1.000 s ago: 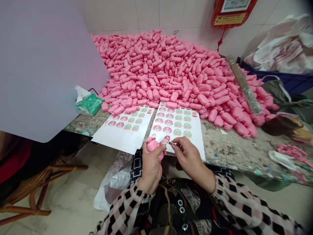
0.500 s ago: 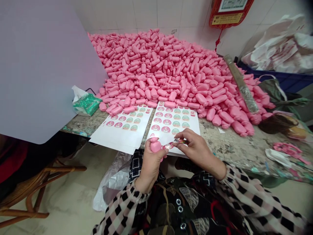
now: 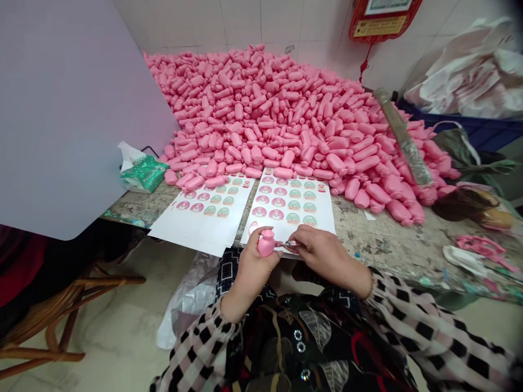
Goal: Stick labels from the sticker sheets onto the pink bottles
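My left hand [image 3: 251, 267] is closed round a small pink plastic bottle [image 3: 266, 243], held upright at the table's near edge. My right hand [image 3: 321, 251] pinches a small round sticker [image 3: 291, 244] right beside the bottle. Both hands hover over the lower edge of a white sticker sheet [image 3: 324, 209] with rows of round pink and green stickers. A second sticker sheet [image 3: 204, 224] lies to its left. Behind the sheets rises a large heap of identical pink bottles [image 3: 281, 114].
A green tissue pack [image 3: 143, 171] sits at the table's left end beside a large pale board [image 3: 61, 109]. A long wrapped roll [image 3: 402, 139] leans on the heap. White bags [image 3: 469, 76], pink scraps [image 3: 482, 247] and a wicker chair [image 3: 61, 326] surround the worn table [image 3: 388, 245].
My right hand peeled a sticker off the sheet and brought it down and left against the bottle. My left hand turned the bottle upright.
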### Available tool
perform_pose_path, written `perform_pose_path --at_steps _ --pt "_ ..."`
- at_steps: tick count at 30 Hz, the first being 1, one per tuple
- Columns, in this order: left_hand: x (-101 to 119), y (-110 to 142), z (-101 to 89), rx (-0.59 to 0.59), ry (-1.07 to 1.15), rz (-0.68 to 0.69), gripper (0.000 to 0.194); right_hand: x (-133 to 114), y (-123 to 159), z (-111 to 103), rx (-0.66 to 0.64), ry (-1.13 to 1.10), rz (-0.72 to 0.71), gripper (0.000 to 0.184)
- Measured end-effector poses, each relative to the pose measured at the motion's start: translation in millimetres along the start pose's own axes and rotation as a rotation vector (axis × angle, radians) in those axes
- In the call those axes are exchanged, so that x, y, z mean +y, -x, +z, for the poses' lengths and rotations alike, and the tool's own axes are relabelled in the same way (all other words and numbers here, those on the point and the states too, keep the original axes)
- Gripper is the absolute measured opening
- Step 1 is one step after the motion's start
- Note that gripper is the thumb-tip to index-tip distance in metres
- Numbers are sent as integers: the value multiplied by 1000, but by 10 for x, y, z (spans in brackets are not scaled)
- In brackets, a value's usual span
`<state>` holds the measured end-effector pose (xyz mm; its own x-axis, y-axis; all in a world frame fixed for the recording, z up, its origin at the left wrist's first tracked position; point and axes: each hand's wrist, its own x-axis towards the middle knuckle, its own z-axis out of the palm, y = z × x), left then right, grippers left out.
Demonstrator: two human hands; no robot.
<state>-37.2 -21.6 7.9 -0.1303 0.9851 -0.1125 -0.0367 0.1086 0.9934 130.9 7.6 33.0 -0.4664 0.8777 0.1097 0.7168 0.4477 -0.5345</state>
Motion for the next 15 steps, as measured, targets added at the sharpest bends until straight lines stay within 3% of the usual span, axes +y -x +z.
perform_pose_path --at_steps 3,6,10,15 --pt "35 -38 -38 30 86 -100 51 54 -24 30 91 -244 207 16" --pt "73 -59 -71 -22 264 -171 45 49 -48 54 118 -631 355 25" --pt "58 -46 -25 -85 568 -278 47 -90 -32 113 86 -1018 448 32" --pt "1 -14 97 -43 693 -333 44 -295 12 203 14 -1219 526 37"
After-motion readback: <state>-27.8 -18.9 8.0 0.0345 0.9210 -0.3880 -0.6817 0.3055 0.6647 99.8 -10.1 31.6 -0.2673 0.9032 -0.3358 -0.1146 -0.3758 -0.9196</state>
